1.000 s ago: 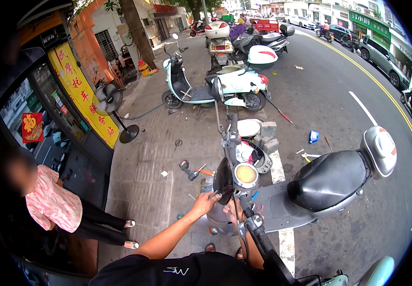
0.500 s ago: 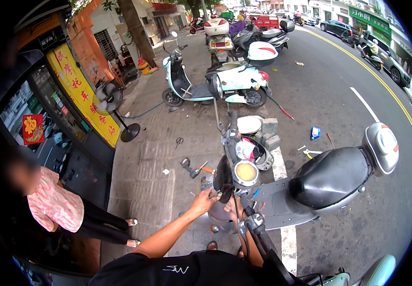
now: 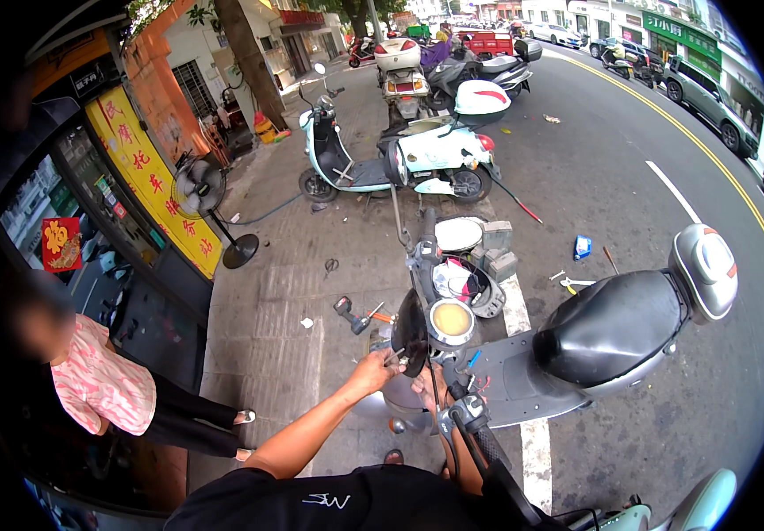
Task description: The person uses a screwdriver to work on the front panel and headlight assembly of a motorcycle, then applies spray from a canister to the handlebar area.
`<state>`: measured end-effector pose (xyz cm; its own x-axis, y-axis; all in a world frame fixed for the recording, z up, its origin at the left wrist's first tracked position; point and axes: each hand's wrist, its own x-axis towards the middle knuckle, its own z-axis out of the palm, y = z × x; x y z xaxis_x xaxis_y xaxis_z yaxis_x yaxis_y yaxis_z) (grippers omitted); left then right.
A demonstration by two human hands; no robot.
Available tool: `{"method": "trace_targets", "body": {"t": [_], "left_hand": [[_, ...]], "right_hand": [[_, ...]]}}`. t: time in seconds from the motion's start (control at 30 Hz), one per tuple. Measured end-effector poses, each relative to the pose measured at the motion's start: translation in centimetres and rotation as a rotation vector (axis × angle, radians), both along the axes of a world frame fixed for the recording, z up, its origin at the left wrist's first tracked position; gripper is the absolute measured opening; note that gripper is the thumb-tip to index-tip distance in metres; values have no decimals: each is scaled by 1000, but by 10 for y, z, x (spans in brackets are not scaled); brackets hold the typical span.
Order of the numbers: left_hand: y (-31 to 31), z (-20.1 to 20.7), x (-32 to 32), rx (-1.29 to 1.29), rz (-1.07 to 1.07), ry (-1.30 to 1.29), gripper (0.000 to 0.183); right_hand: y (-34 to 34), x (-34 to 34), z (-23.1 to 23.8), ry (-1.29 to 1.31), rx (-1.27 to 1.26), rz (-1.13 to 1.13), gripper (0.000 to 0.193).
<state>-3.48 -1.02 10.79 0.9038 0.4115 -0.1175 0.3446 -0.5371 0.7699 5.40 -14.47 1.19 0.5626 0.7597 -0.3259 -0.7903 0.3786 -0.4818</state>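
A grey scooter with a black seat (image 3: 590, 329) stands in front of me, its front end close to my body. My left hand (image 3: 375, 372) is pinched at the edge of the dark rounded front piece (image 3: 411, 343), on a small thing too tiny to name. Close by, my right hand (image 3: 429, 388) is under the handlebar, fingers curled; cables and the right-side grip (image 3: 486, 442) partly cover it, and whatever it holds is hidden. Between the handlebar ends sits a round gauge (image 3: 451, 320) with a pale yellowish face.
A cordless drill (image 3: 352, 314) and a screwdriver with an orange handle (image 3: 383, 318) lie on the pavement. Pliers (image 3: 575, 284) and a blue packet (image 3: 583, 248) lie beyond the scooter. A person (image 3: 107, 372) stands at left, near a fan (image 3: 200, 188). A pale-blue scooter (image 3: 426, 159) is parked ahead.
Both hands stay at the scooter's front, with only slight shifts. The view has moved a little. A motor scooter and rider on the road have moved farther up the street.
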Motion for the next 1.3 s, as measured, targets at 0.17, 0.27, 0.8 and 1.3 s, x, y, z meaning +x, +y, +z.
{"method": "trace_targets", "body": {"t": [0.17,0.27,0.8,1.3], "left_hand": [[-2,-4,-3,37,-14,-3,32],[0,-2,0,-109,-14,54,33],[-7,12,2,-91,34,-37,29],[-1,3,1,-277,48,132,28]], "right_hand": [[2,-1,1,-5,1,6,7],[0,0,3,-17,-2,13,7],[2,1,7,-34,-14,18,7],[7,4,13,-45,-29,23,7]]}}
